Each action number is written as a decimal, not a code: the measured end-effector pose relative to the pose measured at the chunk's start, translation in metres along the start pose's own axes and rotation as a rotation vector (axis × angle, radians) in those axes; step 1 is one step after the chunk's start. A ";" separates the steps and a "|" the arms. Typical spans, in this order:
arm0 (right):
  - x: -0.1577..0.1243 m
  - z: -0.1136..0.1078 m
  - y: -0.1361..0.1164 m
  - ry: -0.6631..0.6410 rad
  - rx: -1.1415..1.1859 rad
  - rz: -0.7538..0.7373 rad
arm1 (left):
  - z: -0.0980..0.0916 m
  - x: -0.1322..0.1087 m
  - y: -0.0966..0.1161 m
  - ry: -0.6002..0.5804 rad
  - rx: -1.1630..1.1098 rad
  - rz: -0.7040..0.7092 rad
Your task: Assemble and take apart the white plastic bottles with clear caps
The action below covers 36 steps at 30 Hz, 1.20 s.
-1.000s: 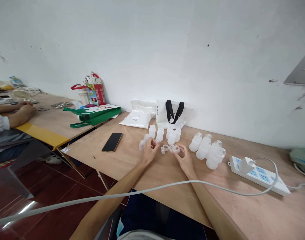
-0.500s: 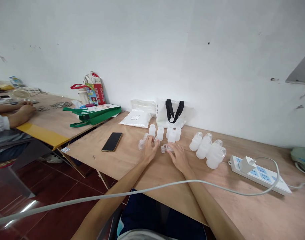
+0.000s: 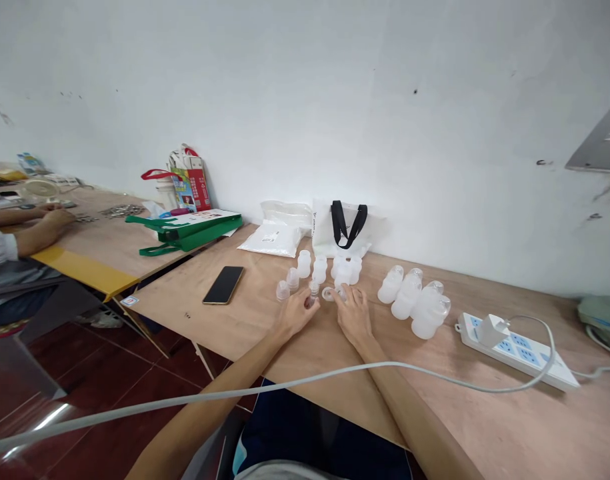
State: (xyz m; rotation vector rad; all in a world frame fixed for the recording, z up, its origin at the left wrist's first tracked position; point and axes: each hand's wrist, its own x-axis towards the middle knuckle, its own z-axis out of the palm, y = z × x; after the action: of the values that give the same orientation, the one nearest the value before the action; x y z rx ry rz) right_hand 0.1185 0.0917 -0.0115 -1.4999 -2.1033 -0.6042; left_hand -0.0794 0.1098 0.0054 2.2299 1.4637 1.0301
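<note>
My left hand closes its thumb and fingertips around a small clear plastic piece that looks like a bottle nipple. Across a narrow gap, my right hand reaches down to a translucent ring and another clear piece. Whether its fingers grip either one is unclear. Left of my left hand stand clear domed caps. Behind both hands are frosted white bottle bodies. Several frosted bottles with clear tops are grouped to the right.
A phone lies on the left. White packages and a white bag with black handles rest against the wall. On the right is a power strip; its white cable crosses over my forearms. A co-worker's hands are at the far-left table.
My left hand has drawn slightly back from the clear caps, which show more fully. The right hand has shifted a little, and the clear pieces by its fingertips now lie differently.
</note>
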 end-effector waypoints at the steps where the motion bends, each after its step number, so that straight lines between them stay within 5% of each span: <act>1: 0.001 0.001 0.001 0.009 0.027 0.014 | -0.002 -0.002 0.000 -0.041 0.046 -0.021; 8: 0.015 0.012 -0.001 0.032 0.320 0.009 | 0.002 -0.003 0.000 -0.079 0.245 -0.053; 23: 0.019 0.024 -0.002 -0.020 0.220 0.091 | 0.002 -0.003 -0.007 -0.101 0.245 -0.033; 36: 0.017 0.027 -0.001 -0.053 0.229 0.206 | 0.005 0.028 -0.003 0.229 -0.063 -0.036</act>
State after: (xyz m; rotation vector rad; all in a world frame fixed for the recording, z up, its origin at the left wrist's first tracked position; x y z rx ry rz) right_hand 0.1095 0.1206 -0.0224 -1.5874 -1.9477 -0.2414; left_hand -0.0718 0.1365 0.0119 2.0903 1.5322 1.3366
